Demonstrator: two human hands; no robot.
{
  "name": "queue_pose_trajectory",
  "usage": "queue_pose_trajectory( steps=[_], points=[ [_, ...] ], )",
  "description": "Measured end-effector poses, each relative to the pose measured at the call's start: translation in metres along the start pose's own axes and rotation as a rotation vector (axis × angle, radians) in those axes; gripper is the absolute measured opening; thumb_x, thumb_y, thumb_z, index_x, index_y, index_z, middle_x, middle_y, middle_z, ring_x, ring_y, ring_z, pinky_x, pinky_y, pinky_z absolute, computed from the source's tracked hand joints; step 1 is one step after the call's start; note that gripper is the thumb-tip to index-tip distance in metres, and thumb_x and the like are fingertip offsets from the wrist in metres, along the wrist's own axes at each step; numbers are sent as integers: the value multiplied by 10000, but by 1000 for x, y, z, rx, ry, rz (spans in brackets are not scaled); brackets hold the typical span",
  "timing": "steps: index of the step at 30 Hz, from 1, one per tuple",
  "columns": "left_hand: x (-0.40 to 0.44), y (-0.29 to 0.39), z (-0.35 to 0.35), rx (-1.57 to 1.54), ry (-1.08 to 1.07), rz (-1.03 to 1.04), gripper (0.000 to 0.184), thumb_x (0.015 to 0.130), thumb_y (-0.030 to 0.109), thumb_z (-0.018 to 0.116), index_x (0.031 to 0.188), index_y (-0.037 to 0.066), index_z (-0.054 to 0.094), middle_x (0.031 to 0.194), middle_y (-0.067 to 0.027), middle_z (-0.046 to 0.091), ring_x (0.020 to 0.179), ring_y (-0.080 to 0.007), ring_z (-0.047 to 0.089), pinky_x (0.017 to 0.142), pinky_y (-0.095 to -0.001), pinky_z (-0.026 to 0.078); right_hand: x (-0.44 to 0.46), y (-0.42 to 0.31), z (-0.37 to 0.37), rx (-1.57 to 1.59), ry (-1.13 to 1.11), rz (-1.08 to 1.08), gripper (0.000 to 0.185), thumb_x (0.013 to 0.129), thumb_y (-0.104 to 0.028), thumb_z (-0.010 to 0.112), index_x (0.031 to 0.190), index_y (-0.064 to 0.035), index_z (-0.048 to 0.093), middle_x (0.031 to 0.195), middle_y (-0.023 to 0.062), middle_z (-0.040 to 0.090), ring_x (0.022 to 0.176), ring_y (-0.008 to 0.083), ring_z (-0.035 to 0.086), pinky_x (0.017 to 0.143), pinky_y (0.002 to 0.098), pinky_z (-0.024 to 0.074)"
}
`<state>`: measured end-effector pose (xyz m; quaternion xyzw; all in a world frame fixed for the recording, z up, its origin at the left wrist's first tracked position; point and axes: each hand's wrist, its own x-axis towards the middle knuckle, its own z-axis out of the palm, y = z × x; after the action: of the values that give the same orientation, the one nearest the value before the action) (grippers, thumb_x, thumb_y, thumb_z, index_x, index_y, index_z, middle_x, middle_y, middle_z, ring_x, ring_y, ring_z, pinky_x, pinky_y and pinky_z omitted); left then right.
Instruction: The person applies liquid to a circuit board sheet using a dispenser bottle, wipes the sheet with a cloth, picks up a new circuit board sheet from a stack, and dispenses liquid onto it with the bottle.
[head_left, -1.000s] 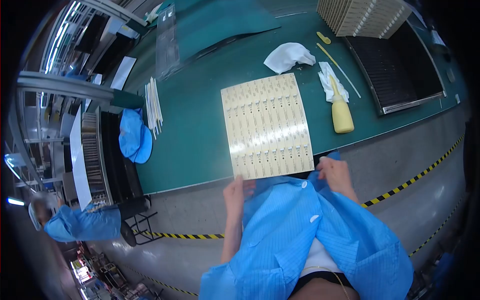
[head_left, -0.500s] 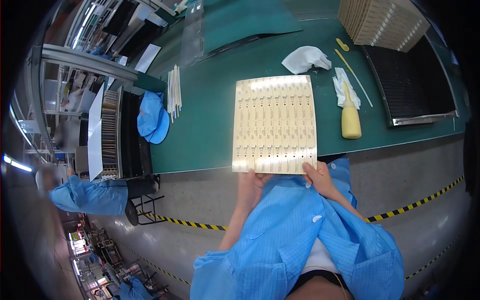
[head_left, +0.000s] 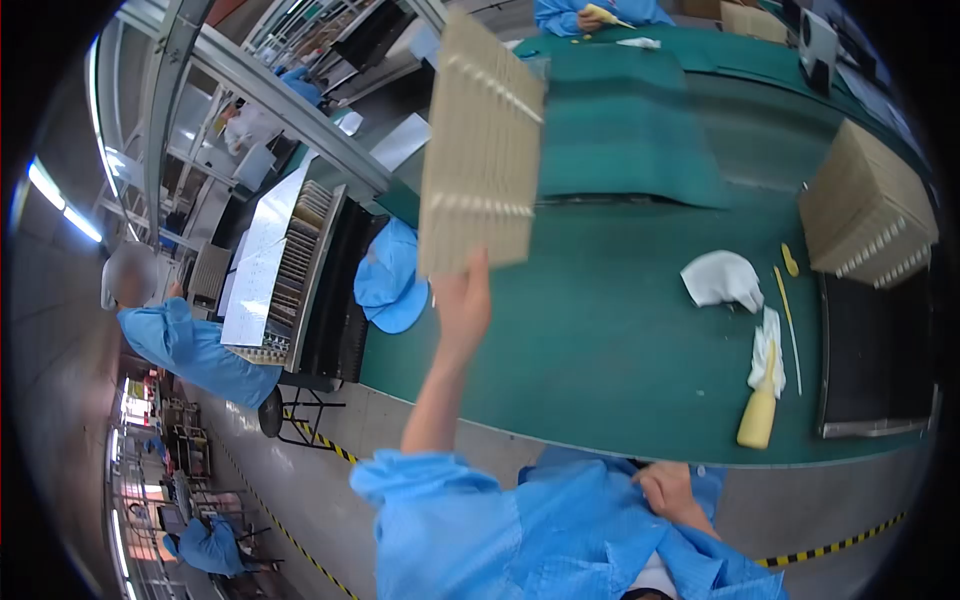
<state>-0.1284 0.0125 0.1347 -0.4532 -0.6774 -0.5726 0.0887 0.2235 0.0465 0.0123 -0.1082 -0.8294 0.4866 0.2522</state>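
My left hand (head_left: 463, 305) grips a beige circuit board panel (head_left: 482, 150) by its lower edge and holds it up over the left of the bench; motion blurs it a little. My right hand (head_left: 664, 490) is by my smock below the bench edge, fingers curled in and no object showing in them. Beneath the raised panel lies a blue cap (head_left: 392, 275). Left of the cap stands a rack (head_left: 315, 265) with several panels in slots.
On the green bench (head_left: 600, 350) lie a crumpled white cloth (head_left: 722, 278), a yellow bottle (head_left: 758, 415) on tissue, and a thin stick (head_left: 787, 325). A stack of panels (head_left: 868, 205) rests on a black tray (head_left: 875, 350) at right. Co-workers sit at left (head_left: 195, 335) and across (head_left: 605, 15).
The panel has gone from both hands in front of me to my left hand alone, up and left. My right hand has let go and dropped back. The view has turned left.
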Motion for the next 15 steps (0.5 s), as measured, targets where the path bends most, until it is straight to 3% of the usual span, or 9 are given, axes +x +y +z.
queue_pose_trajectory(
  steps=[3, 5, 7, 8, 10, 13, 15],
  points=[
    [96, -40, 19, 538, -84, 145, 365, 788, 31, 458, 1152, 30, 438, 791, -244, 570, 659, -390, 573, 586, -416, 458, 22, -2, -7, -205, 43, -287, 175, 761, -150, 517, 637, -45, 581, 540, 69, 483, 475, 225, 463, 505, 333, 389],
    [148, -91, 27, 896, -197, 294, 350, 748, 25, 482, 1097, 33, 443, 739, -189, 586, 642, -343, 595, 586, -434, 469, 42, 1, -7, -285, 136, -349, 192, 767, -175, 528, 632, -44, 570, 524, 61, 444, 460, 223, 438, 487, 338, 371],
    [182, -143, 39, 1149, -243, 448, 270, 715, 28, 510, 981, 39, 470, 660, -138, 573, 611, -292, 606, 533, -389, 490, 49, 17, 2, -325, 212, -300, 269, 796, -251, 507, 646, -38, 570, 517, 65, 425, 459, 228, 423, 470, 345, 356],
    [190, -160, 47, 1334, -257, 460, 157, 699, 27, 528, 849, 38, 483, 618, -91, 558, 598, -241, 612, 487, -343, 496, 52, 24, 6, -358, 231, -301, 280, 802, -262, 498, 647, -40, 570, 516, 65, 422, 457, 226, 421, 470, 346, 355],
    [201, -200, 53, 1319, -314, 417, 169, 684, 1, 535, 844, 7, 481, 652, -130, 568, 573, -280, 604, 477, -358, 498, 51, 32, 11, -426, 208, -286, 322, 834, -289, 452, 648, -58, 579, 500, 54, 397, 435, 215, 402, 471, 336, 356],
    [210, -249, 56, 1291, -384, 324, 155, 675, -4, 547, 812, -18, 475, 662, -157, 572, 568, -295, 605, 474, -359, 502, 53, 40, 10, -473, 180, -243, 199, 769, -246, 519, 660, -102, 602, 490, 21, 376, 422, 178, 390, 470, 308, 352],
    [209, -273, 59, 1289, -420, 282, 148, 675, 1, 552, 797, -21, 472, 659, -161, 572, 576, -294, 608, 476, -356, 503, 31, 43, 10, -476, -386, 266, 265, 717, -351, 543, 908, -179, 606, 669, 30, 544, 682, 224, 494, 661, 384, 376]
  ],
)
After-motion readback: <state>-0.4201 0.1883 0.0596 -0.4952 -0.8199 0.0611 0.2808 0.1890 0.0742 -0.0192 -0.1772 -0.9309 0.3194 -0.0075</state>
